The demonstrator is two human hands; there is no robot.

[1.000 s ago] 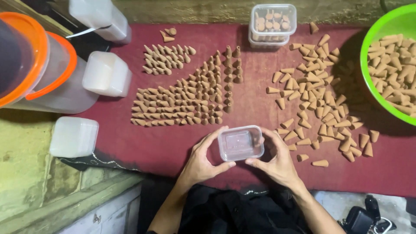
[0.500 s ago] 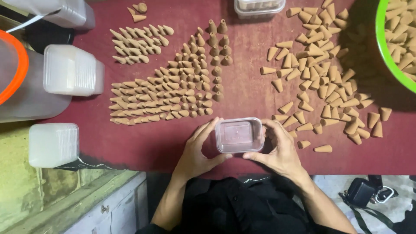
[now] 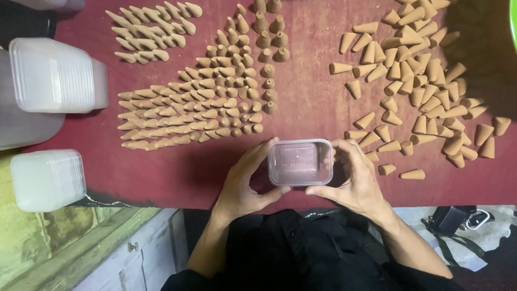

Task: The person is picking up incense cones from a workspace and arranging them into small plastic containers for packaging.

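Observation:
A small clear plastic box point(image 3: 300, 161) rests near the front edge of the dark red table top point(image 3: 312, 102). My left hand point(image 3: 245, 180) grips its left side with fingers and thumb. My right hand point(image 3: 353, 178) grips its right side the same way. The box looks empty inside. Just beyond my right hand lies a loose scatter of tan cones point(image 3: 420, 81). Beyond my left hand, more tan cones lie in tidy rows point(image 3: 199, 102), with a few standing upright at the far end.
Two stacks of clear plastic boxes sit at the left, one point(image 3: 56, 75) further back and one point(image 3: 48, 178) at the table's front corner. A green bowl's edge point(image 3: 514, 21) shows at the top right. A black bag point(image 3: 452, 218) lies on the floor at the right.
The view has moved closer and lower over the table. Both hands stay on the clear box, which sits in about the same spot.

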